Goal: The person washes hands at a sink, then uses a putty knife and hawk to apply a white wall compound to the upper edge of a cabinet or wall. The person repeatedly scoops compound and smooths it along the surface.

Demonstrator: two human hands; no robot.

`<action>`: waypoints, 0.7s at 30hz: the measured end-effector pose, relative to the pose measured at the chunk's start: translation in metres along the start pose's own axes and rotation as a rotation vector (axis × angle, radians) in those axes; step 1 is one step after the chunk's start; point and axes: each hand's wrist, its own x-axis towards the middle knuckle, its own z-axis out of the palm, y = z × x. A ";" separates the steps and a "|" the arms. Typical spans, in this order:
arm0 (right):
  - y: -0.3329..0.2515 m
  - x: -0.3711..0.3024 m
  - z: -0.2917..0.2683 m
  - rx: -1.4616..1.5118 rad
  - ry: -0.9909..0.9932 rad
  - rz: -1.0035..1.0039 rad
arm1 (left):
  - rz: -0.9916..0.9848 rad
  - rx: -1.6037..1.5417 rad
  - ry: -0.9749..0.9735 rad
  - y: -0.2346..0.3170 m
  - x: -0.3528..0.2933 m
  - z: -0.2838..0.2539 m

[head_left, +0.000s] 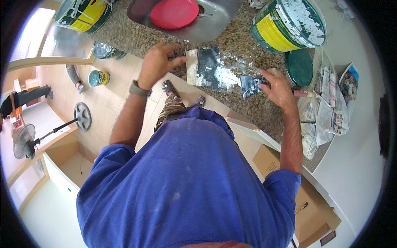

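Observation:
My left hand is held with fingers apart beside the left end of a flat dark plate. White filler is smeared over this plate, and a pale strip runs along its left edge. It lies on the speckled stone countertop, near the front edge. My right hand is spread over the counter, fingertips at a small dark scraper blade streaked with white; whether they touch it I cannot tell. White smears mark the counter between plate and blade. Past my right wrist lies a red-and-cream handle.
A green-and-yellow bucket of white paste stands back right, its green lid nearby. Newspapers line the right wall. A red plate sits in the steel sink. Another bucket stands far left; a fan and another person's leg are beyond.

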 end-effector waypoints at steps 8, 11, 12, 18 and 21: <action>-0.006 0.003 0.012 -0.002 -0.065 -0.011 | 0.033 0.216 0.010 0.015 -0.007 0.025; -0.004 0.005 0.015 0.021 -0.042 -0.027 | 0.017 0.196 -0.053 0.016 -0.001 0.021; -0.004 0.007 0.014 0.027 -0.027 -0.034 | 0.022 0.183 -0.059 0.016 0.002 0.019; 0.000 0.004 0.009 0.058 -0.130 0.041 | -0.040 0.309 -0.152 0.011 0.011 0.027; 0.001 -0.003 0.004 0.293 -0.161 0.217 | -0.055 0.356 -0.194 0.008 0.018 0.034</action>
